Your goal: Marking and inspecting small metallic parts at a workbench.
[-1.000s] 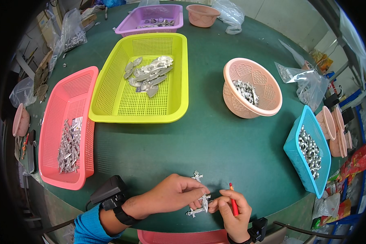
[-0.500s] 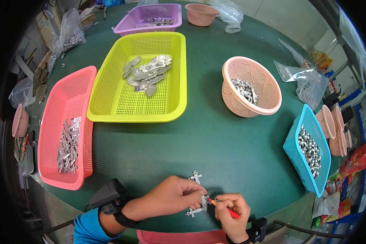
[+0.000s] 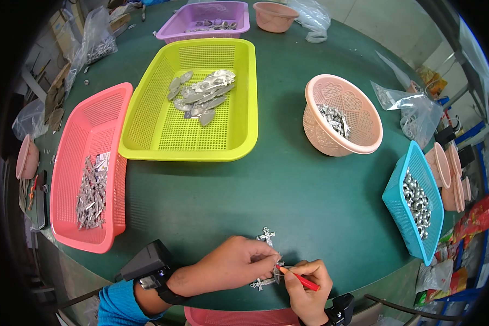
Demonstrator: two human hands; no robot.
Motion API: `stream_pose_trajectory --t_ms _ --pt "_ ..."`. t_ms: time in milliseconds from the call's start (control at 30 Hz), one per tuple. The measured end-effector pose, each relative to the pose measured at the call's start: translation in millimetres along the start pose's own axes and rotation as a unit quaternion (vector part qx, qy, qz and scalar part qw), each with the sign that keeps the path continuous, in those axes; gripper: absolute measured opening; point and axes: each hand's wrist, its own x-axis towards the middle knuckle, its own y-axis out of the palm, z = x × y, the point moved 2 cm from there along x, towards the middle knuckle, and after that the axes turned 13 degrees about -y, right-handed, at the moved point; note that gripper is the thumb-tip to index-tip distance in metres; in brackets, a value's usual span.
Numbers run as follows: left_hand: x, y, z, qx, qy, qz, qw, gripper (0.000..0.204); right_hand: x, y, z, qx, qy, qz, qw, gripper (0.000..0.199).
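Your left hand pinches a small silver cross-shaped metal piece at the near edge of the green table, fingers pressed together on it; a second cross piece lies just beyond your knuckles. The piece looks light, stiff and thin, likely slippery, so grip it by the flat arms. Your right hand pinches a red-handled tool, tip apparently touching the piece, though the contact is too small to confirm.
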Motion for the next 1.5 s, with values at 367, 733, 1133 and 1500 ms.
stream_pose_trajectory --t_ms 367,733,1133,1500 --pt "0.6 -2.3 -1.1 0.002 -0.012 0.018 1.0 0.017 1.2 -6.3 -7.9 0.061 -0.024 -0.038 0.997 0.01" --pt "-79.4 -28.4 -39.4 0.026 0.331 -0.398 0.856 0.014 6.0 -18.4 -9.1 0.173 -0.014 -0.129 0.976 0.013" --pt "-147.7 -70.5 0.0 0.29 0.188 -0.685 0.641 0.01 10.2 -16.5 11.5 -0.286 -0.171 0.134 0.934 0.025" --pt "-18.6 12.0 -34.2 0.426 0.296 -0.17 0.838 0.02 0.8 -24.6 -0.9 -0.006 -0.001 -0.081 0.997 0.018"
